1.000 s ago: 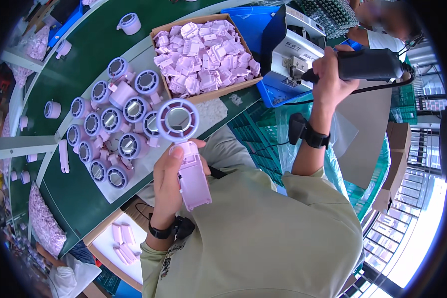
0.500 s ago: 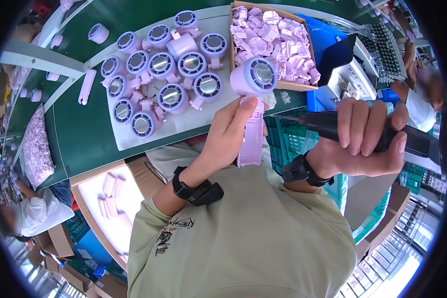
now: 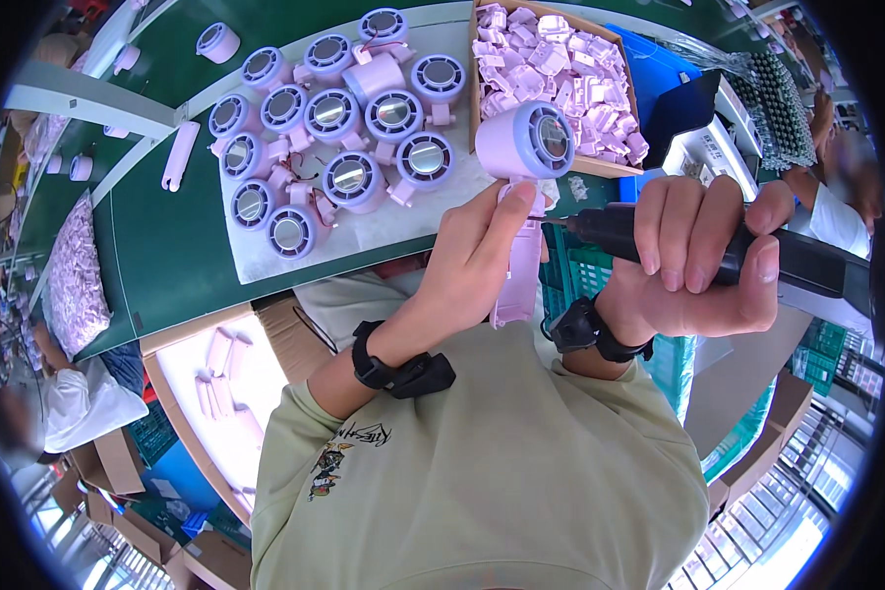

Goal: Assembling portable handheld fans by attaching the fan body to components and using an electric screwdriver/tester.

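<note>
My left hand (image 3: 475,251) is closed around the handle of a pink handheld fan (image 3: 506,143), whose round lavender-rimmed head points up and to the right. The handle's open shell (image 3: 521,280) hangs below my fingers. In my right hand (image 3: 703,251) lies a black electric screwdriver (image 3: 610,228), held nearly level with my fingers wrapped over it. Its thin bit reaches left to the handle just under the fan head, by my left fingertips. Whether the bit sits on a screw is too small to tell.
Several pink fan heads (image 3: 349,182) stand on a white sheet (image 3: 265,264) on the green table. Behind the held fan is a cardboard box of pink plastic parts (image 3: 560,74). A pink handle shell (image 3: 179,155) lies far left; a carton with pink pieces (image 3: 221,393) stands below the table edge.
The screwdriver has moved left, bringing its bit up to the fan's handle. My left hand and the fan have shifted slightly right, and the handle has turned a little.
</note>
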Demonstrator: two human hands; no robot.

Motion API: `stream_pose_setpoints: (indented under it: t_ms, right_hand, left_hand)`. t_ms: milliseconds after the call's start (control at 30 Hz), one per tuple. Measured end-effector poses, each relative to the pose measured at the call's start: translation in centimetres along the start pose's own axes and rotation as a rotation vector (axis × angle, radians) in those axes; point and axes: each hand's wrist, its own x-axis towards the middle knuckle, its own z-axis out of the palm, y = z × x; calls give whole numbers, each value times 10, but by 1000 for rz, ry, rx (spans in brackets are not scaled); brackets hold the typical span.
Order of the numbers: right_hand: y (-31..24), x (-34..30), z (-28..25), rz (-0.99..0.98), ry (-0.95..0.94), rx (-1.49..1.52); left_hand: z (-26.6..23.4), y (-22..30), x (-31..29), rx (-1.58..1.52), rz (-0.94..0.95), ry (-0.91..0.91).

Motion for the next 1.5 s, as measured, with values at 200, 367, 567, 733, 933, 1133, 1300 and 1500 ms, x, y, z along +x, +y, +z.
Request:
stream_pose_setpoints:
  t_ms: [200, 367, 567, 733, 933, 1133, 1300, 1500]
  right_hand:
    - [-1, -3, 2, -22, -18, 8]
    - [1, -4, 0, -11, -31, 27]
    - [2, -7, -1, -6, -54, 84]
    - [10, -2, 0, -49, -3, 80]
    - [-5, 6, -10, -177, 135, 86]
    - [-25, 4, -57, -142, 555, -297]
    - [-24, -3, -74, -202, 773, -903]
    - [10, -42, -33, -389, 624, -1036]
  left_hand:
    - [5, 2, -5, 5, 30, 62]
    - [5, 0, -12, -17, 60, 91]
    - [4, 2, -14, 5, 79, 116]
    - [5, 5, -9, 17, 88, 144]
    - [-9, 38, 24, 230, 57, 24]
    - [-106, 94, 147, 115, -80, 91]
    - [-212, 67, 268, 300, -19, 247]
    - [-210, 89, 264, 421, -173, 289]
